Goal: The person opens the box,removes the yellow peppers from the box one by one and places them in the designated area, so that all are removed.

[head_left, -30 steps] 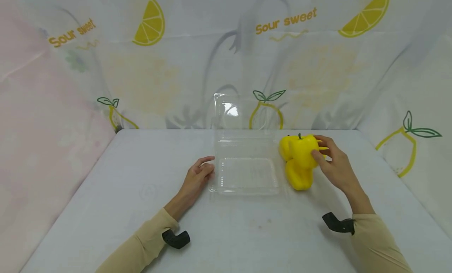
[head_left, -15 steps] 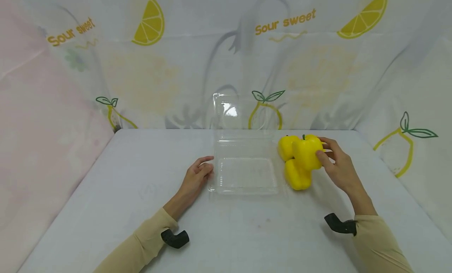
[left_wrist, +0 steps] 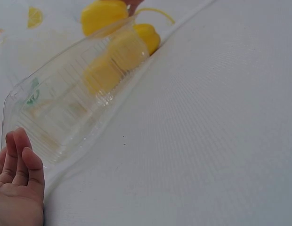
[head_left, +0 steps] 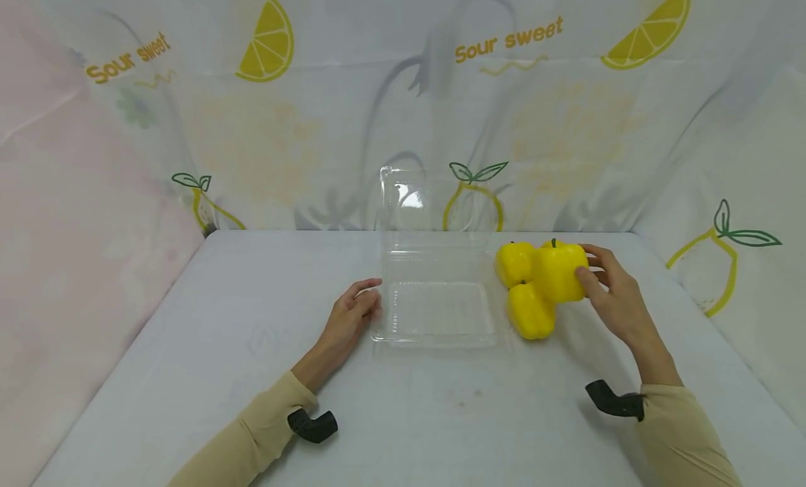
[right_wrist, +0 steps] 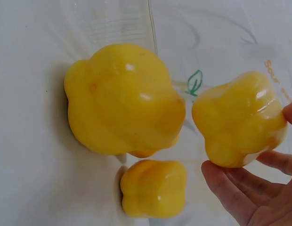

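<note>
My right hand (head_left: 618,299) holds a yellow bell pepper (head_left: 560,273) between thumb and fingers, stem up, raised above the other peppers. In the right wrist view this held pepper (right_wrist: 240,120) hangs apart from the rest. One bell pepper (head_left: 532,320) lies in front, another (head_left: 515,264) stands behind it to the left, and a third (head_left: 550,243) is mostly hidden behind the held one. A clear plastic clamshell box (head_left: 441,343) stands with its lid up, left of the peppers. Fingers of my left hand (head_left: 346,322) touch its left edge, loosely bent.
A white-covered table (head_left: 252,347) bears everything. Its back edge meets a printed curtain (head_left: 340,137) with lemon drawings. The raised lid (head_left: 412,196) stands in front of this curtain. Black curved pieces (head_left: 613,401) sit at both sleeve cuffs.
My right hand has carried its bell pepper to the right, uncovering more of the front and back-left peppers. The left hand and the box have stayed in place.
</note>
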The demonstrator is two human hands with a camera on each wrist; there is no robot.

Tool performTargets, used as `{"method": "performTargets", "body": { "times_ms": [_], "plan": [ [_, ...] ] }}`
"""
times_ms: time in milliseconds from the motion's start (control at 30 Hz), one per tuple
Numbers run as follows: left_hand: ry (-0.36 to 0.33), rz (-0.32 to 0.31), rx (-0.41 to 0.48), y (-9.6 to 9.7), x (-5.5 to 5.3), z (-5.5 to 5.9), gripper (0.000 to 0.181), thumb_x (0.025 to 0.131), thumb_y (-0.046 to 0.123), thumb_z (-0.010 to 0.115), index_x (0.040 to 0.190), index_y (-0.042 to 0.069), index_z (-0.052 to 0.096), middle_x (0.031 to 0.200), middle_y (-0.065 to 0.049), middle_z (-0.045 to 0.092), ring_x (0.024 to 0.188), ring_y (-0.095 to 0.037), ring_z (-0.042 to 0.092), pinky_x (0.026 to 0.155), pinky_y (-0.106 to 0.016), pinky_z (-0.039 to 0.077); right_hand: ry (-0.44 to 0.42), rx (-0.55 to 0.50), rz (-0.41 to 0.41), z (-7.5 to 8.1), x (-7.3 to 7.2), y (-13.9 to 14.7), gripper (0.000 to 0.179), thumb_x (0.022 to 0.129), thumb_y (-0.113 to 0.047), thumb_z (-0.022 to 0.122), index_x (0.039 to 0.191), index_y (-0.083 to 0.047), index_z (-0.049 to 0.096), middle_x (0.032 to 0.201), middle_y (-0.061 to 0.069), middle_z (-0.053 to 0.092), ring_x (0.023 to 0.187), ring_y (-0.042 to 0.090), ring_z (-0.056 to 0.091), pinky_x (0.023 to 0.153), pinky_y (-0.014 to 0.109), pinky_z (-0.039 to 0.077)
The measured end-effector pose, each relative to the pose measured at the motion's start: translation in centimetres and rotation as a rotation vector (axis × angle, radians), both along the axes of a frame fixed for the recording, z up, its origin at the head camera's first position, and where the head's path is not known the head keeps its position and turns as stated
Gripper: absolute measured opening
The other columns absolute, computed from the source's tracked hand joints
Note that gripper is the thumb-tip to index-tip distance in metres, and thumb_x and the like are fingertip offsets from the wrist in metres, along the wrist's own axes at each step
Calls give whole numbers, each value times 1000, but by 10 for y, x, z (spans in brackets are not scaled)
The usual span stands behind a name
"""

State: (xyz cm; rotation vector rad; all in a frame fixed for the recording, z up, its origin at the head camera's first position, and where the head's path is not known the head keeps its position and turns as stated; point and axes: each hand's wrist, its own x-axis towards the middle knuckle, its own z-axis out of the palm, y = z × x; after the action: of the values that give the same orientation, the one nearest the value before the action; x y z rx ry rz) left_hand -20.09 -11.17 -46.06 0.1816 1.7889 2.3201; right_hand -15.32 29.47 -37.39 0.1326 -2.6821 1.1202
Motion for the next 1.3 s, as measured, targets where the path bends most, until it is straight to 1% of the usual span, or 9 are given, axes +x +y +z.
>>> {"method": "performTargets", "body": {
  "times_ms": [367,600,767,967,1067,1167,1233,1300],
  "plan": [
    [-22,-6,-3,-1,0,0,39,97,16,51,133,2,43,79,7,58,71,-7,52,68,-18,43,-54,8,-48,2,3,12,53,101,-34,37,146,-8,26,137,31,39,113,48,50,67,3,39],
    [-9,-11,-14,-1,-1,-1,40,97,17,51,133,1,43,80,6,58,73,-9,52,69,-19,43,-61,14,-78,1,3,17,54,101,-34,35,146,-6,26,135,32,40,110,47,51,66,2,38],
    [-12,-6,-41,-1,-1,-2,37,98,15,50,132,4,45,82,5,58,75,-9,52,69,-20,43,-65,21,-83,0,2,19,54,101,-34,35,146,-7,25,135,32,40,109,47,53,66,4,40],
    [-12,-7,-39,-2,0,0,37,97,14,50,133,5,45,81,6,58,75,-9,52,69,-20,43,-81,24,-74,0,2,20,54,101,-34,35,146,-6,25,136,32,40,109,47,52,66,4,42],
    [-7,-11,-29,-2,0,0,37,97,13,51,132,5,45,81,5,57,74,-9,52,69,-20,43,-91,27,-70,0,2,21,55,101,-35,35,146,-6,25,135,32,39,109,47,52,67,10,48],
    [-2,-15,-19,-2,1,0,38,96,13,52,132,4,45,81,6,58,74,-8,52,69,-19,43,-109,34,-65,0,3,24,56,101,-36,35,146,-4,25,135,33,39,110,48,51,72,25,55],
    [-1,-19,-9,-2,1,0,39,96,12,52,132,3,44,81,6,58,73,-8,52,69,-19,43,-125,39,-62,0,3,25,56,101,-36,34,145,-3,24,135,34,38,112,50,49,74,36,56],
    [-2,-23,1,-2,1,0,40,95,12,53,132,1,43,80,6,58,73,-8,52,69,-19,44,-147,42,-61,-1,3,28,57,101,-37,34,145,-3,24,136,35,37,114,51,48,76,43,55]
  ]
}}
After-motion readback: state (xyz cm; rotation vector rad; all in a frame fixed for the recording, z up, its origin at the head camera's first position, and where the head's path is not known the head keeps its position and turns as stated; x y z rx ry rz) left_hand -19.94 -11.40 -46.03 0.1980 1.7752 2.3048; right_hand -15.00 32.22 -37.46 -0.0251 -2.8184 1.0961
